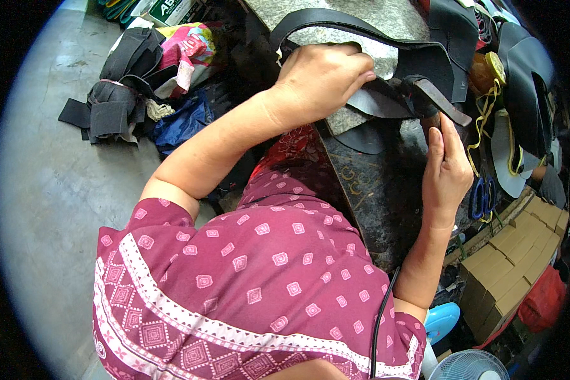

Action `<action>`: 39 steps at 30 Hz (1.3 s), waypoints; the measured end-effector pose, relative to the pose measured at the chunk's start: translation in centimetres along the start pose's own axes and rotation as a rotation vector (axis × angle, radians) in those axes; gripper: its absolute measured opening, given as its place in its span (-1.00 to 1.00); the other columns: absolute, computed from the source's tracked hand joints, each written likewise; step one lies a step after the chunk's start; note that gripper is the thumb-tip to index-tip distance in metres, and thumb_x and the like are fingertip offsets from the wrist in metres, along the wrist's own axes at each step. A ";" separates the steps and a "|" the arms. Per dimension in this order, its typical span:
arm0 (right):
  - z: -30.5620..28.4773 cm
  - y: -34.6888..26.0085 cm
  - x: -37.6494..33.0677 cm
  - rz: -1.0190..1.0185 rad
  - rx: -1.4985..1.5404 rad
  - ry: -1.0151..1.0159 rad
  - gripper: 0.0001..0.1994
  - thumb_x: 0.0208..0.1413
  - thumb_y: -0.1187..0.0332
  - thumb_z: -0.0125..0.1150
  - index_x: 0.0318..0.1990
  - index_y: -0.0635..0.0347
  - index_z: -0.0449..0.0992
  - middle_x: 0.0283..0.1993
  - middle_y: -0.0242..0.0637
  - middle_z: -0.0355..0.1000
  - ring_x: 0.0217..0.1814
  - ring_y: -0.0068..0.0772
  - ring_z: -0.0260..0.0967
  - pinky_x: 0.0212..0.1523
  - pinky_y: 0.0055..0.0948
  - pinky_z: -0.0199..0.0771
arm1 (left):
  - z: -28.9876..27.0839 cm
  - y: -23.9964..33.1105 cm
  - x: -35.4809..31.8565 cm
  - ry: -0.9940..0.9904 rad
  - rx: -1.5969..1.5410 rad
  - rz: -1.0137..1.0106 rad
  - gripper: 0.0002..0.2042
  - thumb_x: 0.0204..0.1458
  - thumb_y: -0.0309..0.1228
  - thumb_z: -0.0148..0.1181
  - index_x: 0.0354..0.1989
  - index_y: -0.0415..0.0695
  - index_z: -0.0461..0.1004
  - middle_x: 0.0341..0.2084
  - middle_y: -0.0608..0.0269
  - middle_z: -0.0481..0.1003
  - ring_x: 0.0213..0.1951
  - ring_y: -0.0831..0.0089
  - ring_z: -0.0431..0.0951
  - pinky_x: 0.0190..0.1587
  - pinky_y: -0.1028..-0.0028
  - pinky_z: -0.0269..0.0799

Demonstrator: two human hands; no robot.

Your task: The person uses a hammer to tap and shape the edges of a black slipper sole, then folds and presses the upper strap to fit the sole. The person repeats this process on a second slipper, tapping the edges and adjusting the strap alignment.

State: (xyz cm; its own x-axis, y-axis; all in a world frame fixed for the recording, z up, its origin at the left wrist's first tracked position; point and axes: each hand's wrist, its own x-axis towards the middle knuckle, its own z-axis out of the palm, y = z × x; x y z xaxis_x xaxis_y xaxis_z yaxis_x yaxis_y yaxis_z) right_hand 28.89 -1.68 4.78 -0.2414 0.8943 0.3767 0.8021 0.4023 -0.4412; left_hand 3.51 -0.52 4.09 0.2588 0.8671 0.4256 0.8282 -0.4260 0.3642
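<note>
My left hand [326, 75] is closed on a long, curved black leather-like piece [354, 20]. The piece arches over a speckled stone slab [396, 18], its wider end bending down at the right. In my right hand [448, 176] is the handle of a hammer [443, 101], gripped with the fingers wrapped round it. The hammer's dark metal head lies over the wide end of the black piece; I cannot tell whether they touch. Below my left hand, a dark rounded flap [361, 138] sticks out past the slab onto the dark worktable [383, 190].
Black sole-shaped pieces [519, 95] and yellow cord [481, 123] crowd the right side, with blue-handled scissors [481, 197] below. A cardboard box [513, 259] and a fan [470, 366] stand lower right. Black scraps [117, 95] lie on the floor at left.
</note>
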 end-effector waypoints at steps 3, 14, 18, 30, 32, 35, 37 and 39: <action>0.0 -0.2 0.0 -0.034 -0.008 0.019 -0.75 0.28 0.24 0.21 0.03 0.10 0.59 -0.14 -0.12 0.59 -0.21 -0.03 0.59 -0.22 -0.26 0.56 | -0.2 -0.2 -0.1 -0.029 -0.077 0.112 -0.81 0.08 -0.26 0.30 -0.26 -0.09 0.55 -0.32 0.18 0.52 -0.30 0.12 0.59 -0.26 0.23 0.53; 0.0 -0.2 0.0 -0.065 -0.008 0.034 -0.76 0.25 0.28 0.24 0.00 0.13 0.59 -0.16 -0.10 0.58 -0.21 -0.03 0.59 -0.20 -0.25 0.56 | 0.4 -0.8 0.5 -0.027 0.106 0.198 -0.86 0.00 -0.39 0.30 -0.26 -0.07 0.54 -0.36 0.24 0.53 -0.25 0.21 0.60 -0.21 0.27 0.55; 0.1 -0.4 0.0 -0.075 -0.018 0.036 -0.76 0.25 0.28 0.24 0.01 0.12 0.59 -0.17 -0.11 0.59 -0.23 -0.04 0.59 -0.23 -0.25 0.56 | 1.4 -0.6 1.3 0.031 0.177 0.142 -0.90 0.02 -0.38 0.25 -0.34 -0.09 0.50 -0.40 0.18 0.53 -0.34 0.17 0.62 -0.30 0.23 0.57; 0.6 0.3 0.0 -0.097 -0.067 0.058 -0.73 0.25 0.26 0.26 0.04 0.09 0.59 -0.17 -0.12 0.60 -0.25 -0.07 0.60 -0.27 -0.26 0.56 | -0.1 0.4 -2.9 0.094 -0.014 0.236 -0.76 -0.19 -0.45 0.38 -0.28 -0.14 0.58 -0.34 0.27 0.47 -0.23 0.26 0.51 -0.14 0.32 0.51; 0.3 0.3 0.3 -0.104 -0.035 0.065 -0.74 0.25 0.25 0.26 0.03 0.10 0.60 -0.16 -0.12 0.60 -0.22 -0.10 0.61 -0.23 -0.27 0.56 | -0.1 0.7 -3.4 0.119 -0.002 0.237 -0.74 -0.20 -0.43 0.33 -0.26 -0.15 0.60 -0.35 0.31 0.46 -0.23 0.32 0.49 -0.14 0.35 0.51; -1.0 0.0 1.2 -0.067 0.032 0.012 -0.74 0.23 0.26 0.30 0.00 0.15 0.63 -0.15 -0.13 0.61 -0.17 -0.18 0.62 -0.13 -0.36 0.56 | 0.0 0.8 -3.7 0.092 0.044 0.245 -0.74 -0.13 -0.42 0.39 -0.22 -0.16 0.61 -0.36 0.27 0.49 -0.28 0.26 0.52 -0.19 0.33 0.52; -2.3 -0.5 1.7 -0.085 0.015 0.012 -0.73 0.20 0.32 0.34 0.01 0.20 0.63 -0.17 -0.12 0.61 -0.19 -0.19 0.61 -0.11 -0.40 0.56 | 0.0 0.8 -3.6 0.099 0.070 0.272 -0.78 -0.14 -0.42 0.32 -0.26 -0.15 0.62 -0.39 0.29 0.49 -0.30 0.30 0.52 -0.23 0.36 0.53; -2.4 -1.2 2.1 -0.131 0.317 0.166 -0.77 0.19 0.41 0.34 -0.05 0.31 0.62 -0.17 -0.05 0.59 -0.20 -0.23 0.61 -0.10 -0.41 0.55 | 0.1 0.8 -3.6 0.084 0.106 0.299 -0.78 -0.15 -0.42 0.27 -0.27 -0.15 0.62 -0.40 0.30 0.49 -0.31 0.32 0.52 -0.25 0.38 0.53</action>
State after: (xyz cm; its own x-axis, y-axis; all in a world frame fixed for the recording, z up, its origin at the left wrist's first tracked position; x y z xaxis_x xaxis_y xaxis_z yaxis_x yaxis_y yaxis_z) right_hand 28.69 -0.73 8.04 -0.2184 0.7979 0.5618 0.5553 0.5750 -0.6008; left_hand 3.24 -3.95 2.78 0.4601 0.6814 0.5693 0.7699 -0.6255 0.1264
